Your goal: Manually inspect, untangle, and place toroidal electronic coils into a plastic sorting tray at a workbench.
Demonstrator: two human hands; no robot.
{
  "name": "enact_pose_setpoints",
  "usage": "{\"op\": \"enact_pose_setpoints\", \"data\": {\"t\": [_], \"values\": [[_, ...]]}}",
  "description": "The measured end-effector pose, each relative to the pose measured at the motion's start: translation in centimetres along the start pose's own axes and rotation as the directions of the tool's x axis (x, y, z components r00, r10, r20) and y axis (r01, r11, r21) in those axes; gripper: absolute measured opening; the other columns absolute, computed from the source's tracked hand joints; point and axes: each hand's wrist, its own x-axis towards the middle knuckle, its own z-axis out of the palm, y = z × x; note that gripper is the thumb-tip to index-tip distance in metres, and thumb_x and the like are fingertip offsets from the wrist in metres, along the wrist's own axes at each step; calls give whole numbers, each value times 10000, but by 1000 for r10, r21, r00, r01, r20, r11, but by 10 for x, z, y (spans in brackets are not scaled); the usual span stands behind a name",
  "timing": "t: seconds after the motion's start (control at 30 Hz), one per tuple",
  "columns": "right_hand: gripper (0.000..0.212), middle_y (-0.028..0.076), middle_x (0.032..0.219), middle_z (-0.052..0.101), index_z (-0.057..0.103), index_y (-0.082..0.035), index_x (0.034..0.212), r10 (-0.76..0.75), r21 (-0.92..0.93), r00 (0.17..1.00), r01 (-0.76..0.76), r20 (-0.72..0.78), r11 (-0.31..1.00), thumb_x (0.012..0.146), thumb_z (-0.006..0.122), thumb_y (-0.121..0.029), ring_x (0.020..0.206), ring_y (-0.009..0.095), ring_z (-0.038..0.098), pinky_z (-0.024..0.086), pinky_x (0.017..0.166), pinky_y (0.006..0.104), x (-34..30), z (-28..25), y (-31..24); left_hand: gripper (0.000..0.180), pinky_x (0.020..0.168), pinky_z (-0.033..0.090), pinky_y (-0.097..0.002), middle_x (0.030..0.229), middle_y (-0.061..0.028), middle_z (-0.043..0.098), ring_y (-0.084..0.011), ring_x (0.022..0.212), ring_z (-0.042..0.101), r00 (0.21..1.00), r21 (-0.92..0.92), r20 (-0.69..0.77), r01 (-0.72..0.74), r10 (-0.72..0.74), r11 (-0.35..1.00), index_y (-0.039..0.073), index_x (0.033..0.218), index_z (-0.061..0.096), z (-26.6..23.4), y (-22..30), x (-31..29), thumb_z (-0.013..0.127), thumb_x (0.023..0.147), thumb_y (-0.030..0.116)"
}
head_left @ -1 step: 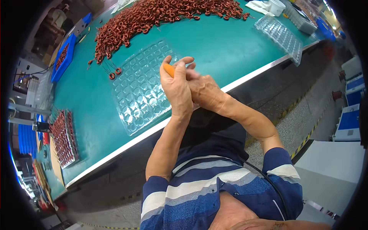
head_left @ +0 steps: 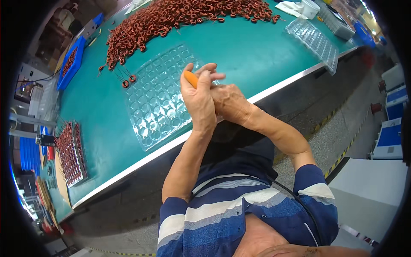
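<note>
My hands are pressed together above the right edge of a clear plastic tray [head_left: 150, 96] with round pockets. My left hand [head_left: 200, 105] points away from me, and a smooth orange rounded piece [head_left: 191, 79] shows between its thumb and forefinger. I cannot make out whether that is a handle or a finger cover. Against its right side lies my right hand [head_left: 231, 99], its fingers largely hidden behind the left. Two dark red rings with wire leads, one of them a coil [head_left: 132, 78], lie by the tray's upper left edge.
A large heap of red wired rings [head_left: 171, 19] covers the far side of the green table [head_left: 98, 128]. A filled tray [head_left: 70, 154] stands at left, below a blue bin [head_left: 72, 64]. Stacked clear trays [head_left: 312, 43] and a white cup [head_left: 309, 8] are at far right.
Fingertips beyond my joined hands, blurred before, now show more clearly and stretch farther right. The orange piece has shifted very slightly right with my left hand.
</note>
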Motion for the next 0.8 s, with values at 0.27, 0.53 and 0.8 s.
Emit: {"op": "enact_pose_setpoints", "data": {"t": [0.27, 0.53, 0.8], "values": [[273, 135, 754, 590, 535, 8, 1078, 169, -161, 984, -175, -54, 971, 819, 585, -61, 607, 288, 653, 538, 501, 378, 5, -3, 8, 147, 776, 502, -311, 998, -101, 630, -186, 894, 622, 843, 664, 308, -523, 441, 535, 21, 1017, 625, -51, 7, -10, 637, 870, 28], [182, 108, 742, 582, 590, -28, 1035, 19, -410, 999, -1, 40, 912, 878, 556, -115, 585, 220, 656, 547, 495, 313, 2, -3, 10, 82, 670, 522, -314, 831, -115, 667, -246, 737, 666, 801, 774, 494, -583, 340, 248, 15, 916, 663, -50, 18, 5, 658, 844, 56], [112, 117, 748, 582, 616, -30, 896, -18, -417, 999, 35, 44, 908, 854, 579, -128, 620, 229, 648, 544, 525, 321, -10, 3, 24, 115, 621, 510, -249, 703, -70, 684, -102, 638, 650, 933, 781, 357, -327, 50, 533, -30, 874, 665, -48, 11, 0, 617, 846, 71]]}}
